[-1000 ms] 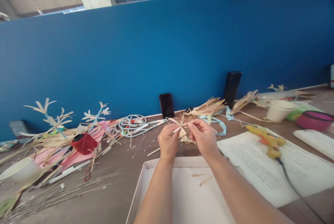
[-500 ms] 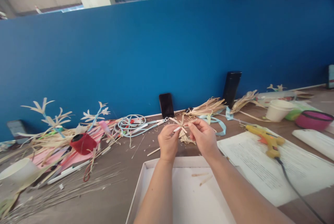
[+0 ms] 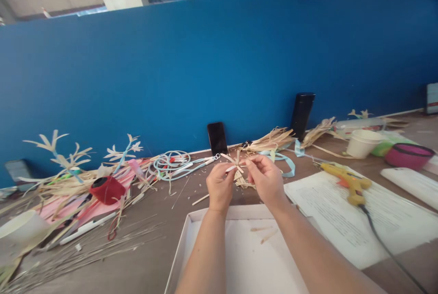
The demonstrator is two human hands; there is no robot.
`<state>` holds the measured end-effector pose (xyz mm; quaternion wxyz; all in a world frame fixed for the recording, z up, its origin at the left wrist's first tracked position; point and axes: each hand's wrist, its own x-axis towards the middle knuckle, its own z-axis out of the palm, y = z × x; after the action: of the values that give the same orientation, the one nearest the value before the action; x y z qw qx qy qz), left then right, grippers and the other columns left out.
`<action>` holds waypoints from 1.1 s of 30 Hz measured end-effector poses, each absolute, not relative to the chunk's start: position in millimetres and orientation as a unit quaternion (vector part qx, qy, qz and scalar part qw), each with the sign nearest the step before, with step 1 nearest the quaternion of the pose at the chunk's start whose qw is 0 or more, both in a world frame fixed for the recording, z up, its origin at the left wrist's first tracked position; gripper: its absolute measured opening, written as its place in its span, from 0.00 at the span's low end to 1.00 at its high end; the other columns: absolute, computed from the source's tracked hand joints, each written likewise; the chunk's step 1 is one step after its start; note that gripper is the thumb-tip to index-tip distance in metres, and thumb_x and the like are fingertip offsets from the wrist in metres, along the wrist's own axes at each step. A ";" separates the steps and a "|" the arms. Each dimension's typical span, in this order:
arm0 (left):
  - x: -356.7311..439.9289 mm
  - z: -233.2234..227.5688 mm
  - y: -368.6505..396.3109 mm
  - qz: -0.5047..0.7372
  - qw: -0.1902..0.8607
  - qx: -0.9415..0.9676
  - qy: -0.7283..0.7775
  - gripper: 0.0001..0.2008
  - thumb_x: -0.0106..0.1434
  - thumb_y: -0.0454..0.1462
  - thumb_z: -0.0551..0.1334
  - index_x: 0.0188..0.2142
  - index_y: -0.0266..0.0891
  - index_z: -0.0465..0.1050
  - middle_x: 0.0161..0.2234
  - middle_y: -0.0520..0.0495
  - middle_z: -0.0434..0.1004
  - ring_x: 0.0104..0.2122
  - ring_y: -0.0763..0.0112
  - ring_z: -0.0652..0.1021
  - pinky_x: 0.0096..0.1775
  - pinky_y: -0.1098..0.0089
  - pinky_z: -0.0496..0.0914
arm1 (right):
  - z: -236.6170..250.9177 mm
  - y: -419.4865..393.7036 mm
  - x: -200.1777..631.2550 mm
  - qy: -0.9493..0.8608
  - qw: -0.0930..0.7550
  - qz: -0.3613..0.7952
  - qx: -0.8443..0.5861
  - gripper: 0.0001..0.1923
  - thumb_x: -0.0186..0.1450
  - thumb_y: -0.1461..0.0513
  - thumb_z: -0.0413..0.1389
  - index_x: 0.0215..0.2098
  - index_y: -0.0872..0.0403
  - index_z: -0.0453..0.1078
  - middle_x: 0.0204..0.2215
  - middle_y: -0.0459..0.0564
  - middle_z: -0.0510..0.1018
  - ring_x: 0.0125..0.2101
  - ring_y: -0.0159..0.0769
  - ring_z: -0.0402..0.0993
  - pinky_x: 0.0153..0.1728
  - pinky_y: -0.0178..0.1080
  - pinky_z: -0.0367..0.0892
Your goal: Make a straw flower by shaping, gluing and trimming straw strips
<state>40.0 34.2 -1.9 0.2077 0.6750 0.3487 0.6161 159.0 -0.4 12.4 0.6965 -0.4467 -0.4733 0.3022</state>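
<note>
We find our left hand (image 3: pixel 219 187) and right hand (image 3: pixel 266 179) both pinching a small straw flower (image 3: pixel 236 165) above the desk (image 3: pixel 153 257), and judge it light, brittle, best held at its bound centre.

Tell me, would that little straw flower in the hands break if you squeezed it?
Probably. The straw flower is made of thin, dry-looking strips, so it likely crushes easily. The left hand and right hand pinch it with fingertips only, suggesting it is very light.
</note>
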 end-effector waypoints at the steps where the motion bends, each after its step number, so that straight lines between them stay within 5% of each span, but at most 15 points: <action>1: 40.0 -1.9 34.1 0.616 0.207 0.675 0.349 0.05 0.57 0.37 0.61 0.31 0.40 0.77 0.31 0.48 0.77 0.35 0.71 0.75 0.40 0.71 0.68 | 12.8 -0.7 158.9 -0.473 0.697 0.299 -0.447 0.10 0.60 0.55 0.56 0.32 0.53 0.66 0.18 0.42 0.72 0.15 0.26 0.63 0.17 0.30 0.59; 33: 41.1 -0.4 33.2 0.615 0.213 0.675 0.347 0.05 0.57 0.36 0.61 0.30 0.39 0.77 0.31 0.47 0.77 0.35 0.70 0.75 0.40 0.70 0.68 | 16.4 -3.8 157.6 -0.505 0.677 0.291 -0.450 0.11 0.59 0.53 0.56 0.33 0.52 0.65 0.26 0.46 0.75 0.16 0.27 0.65 0.18 0.32 0.61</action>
<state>41.1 33.2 -0.4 0.2128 0.6753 0.3465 0.6154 157.6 -3.8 16.4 0.6769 -0.4495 -0.5053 0.2905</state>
